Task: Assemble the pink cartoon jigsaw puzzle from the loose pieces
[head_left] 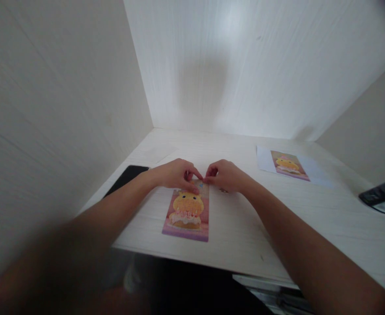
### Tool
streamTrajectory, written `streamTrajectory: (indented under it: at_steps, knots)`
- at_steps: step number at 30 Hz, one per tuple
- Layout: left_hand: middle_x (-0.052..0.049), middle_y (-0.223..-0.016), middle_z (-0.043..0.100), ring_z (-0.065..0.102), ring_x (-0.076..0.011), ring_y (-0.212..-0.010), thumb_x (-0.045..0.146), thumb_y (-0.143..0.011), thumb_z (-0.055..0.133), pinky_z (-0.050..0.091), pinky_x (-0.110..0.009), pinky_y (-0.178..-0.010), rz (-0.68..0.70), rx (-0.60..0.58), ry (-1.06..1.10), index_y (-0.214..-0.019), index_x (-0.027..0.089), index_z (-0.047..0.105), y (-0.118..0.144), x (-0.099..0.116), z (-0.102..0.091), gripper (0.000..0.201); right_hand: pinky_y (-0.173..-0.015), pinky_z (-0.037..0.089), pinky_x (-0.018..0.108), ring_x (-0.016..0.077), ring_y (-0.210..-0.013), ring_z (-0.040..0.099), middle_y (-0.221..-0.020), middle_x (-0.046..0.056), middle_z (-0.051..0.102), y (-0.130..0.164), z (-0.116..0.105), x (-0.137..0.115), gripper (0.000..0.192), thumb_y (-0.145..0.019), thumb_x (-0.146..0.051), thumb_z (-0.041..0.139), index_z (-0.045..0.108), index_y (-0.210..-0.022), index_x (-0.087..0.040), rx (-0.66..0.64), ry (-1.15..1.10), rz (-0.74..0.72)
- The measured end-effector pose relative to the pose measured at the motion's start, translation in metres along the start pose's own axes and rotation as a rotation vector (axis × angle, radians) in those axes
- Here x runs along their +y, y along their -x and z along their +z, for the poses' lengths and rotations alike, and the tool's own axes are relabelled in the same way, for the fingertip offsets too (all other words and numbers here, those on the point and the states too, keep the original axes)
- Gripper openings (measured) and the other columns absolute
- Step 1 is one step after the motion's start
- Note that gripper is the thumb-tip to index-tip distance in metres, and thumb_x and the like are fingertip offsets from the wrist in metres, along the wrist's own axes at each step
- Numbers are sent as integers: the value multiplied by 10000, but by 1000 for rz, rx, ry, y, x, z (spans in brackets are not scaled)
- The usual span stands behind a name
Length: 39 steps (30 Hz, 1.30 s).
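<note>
A small jigsaw picture (187, 213) of a yellow cartoon animal on a pink ground lies flat on the pale wooden desk (245, 227). My left hand (175, 174) rests at its top edge, fingertips pressing on the top left part. My right hand (225, 176) meets it at the top right corner, thumb and forefinger pinched together on the edge; whether a loose piece sits between them I cannot tell. A small piece seems to lie just under my right hand.
A white sheet with a printed copy of the same picture (289, 165) lies at the back right. A black phone (127, 177) lies at the left by the wall. A dark packet (384, 197) sits at the right edge. Walls close the desk on three sides.
</note>
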<state>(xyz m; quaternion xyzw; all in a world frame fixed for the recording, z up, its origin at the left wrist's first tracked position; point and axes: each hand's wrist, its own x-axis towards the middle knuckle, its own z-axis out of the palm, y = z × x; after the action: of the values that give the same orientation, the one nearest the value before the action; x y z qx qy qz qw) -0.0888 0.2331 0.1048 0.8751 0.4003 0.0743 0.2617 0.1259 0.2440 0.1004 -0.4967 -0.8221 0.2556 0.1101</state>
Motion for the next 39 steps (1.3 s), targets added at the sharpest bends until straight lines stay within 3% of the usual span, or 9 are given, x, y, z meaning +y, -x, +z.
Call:
streamTrajectory:
  at_steps: [4,8,12,16,22,27,32,37,39]
  knots:
    - [17,-706,556,465,-90,-609,560,-698,725,314,-243,-577,-9,3,1,-1115,248,700,1,0,0,521,-526,378,263,145,-571,579,-706,61,701,-3,0,-2,250,-728,-435,741,693,-747,-190,-17,88,101]
    - [5,-748,562,481,-93,-641,569,-726,701,341,-234,-598,21,0,-34,-1114,263,706,2,2,-3,494,-531,361,281,166,-611,578,-734,82,708,0,-13,7,384,-725,-570,708,695,-730,-186,15,198,62]
    - [-22,-880,555,505,-105,-721,579,-738,688,387,-231,-651,49,-6,-80,-1121,281,707,4,9,-7,486,-567,388,274,152,-635,587,-740,51,714,10,-42,26,307,-792,-485,676,716,-759,-183,-22,168,-81]
    - [-45,-1040,523,512,-129,-831,606,-698,711,425,-247,-740,77,-39,-90,-1158,292,687,8,16,-8,557,-580,430,254,160,-687,635,-803,33,738,20,-60,36,202,-739,-347,740,746,-868,-191,-202,106,-97]
    - [-57,-1164,481,472,-220,-1064,644,-587,771,423,-315,-893,79,-81,-149,-1157,350,680,8,19,-7,647,-609,464,244,173,-742,667,-880,34,754,20,-42,17,341,-661,-243,776,726,-993,-189,-298,118,-178]
    - [-60,-1114,506,495,-200,-995,637,-622,750,420,-289,-830,86,-53,-154,-1178,301,670,6,15,-4,655,-583,450,241,166,-705,658,-844,28,750,20,-34,13,253,-661,-198,730,737,-914,-194,-252,187,-208]
    - [-48,-1046,560,511,-156,-869,592,-638,757,413,-263,-738,62,72,-88,-1270,273,598,0,14,5,726,-576,445,233,149,-677,639,-807,23,736,22,-41,13,237,-699,-138,645,746,-910,-181,-268,155,-225]
    - [-33,-845,618,491,-100,-675,532,-817,617,381,-246,-604,-55,409,162,-1129,178,662,-3,12,1,474,-547,422,235,133,-622,596,-754,27,722,21,-45,15,229,-736,-138,618,760,-913,-171,-198,107,-196]
    - [-17,-742,600,491,-93,-634,497,-803,646,384,-243,-586,-80,443,280,-1066,144,672,-1,10,-4,441,-557,425,239,135,-626,595,-742,27,719,18,-43,16,208,-742,-147,619,760,-894,-170,-121,65,-218]
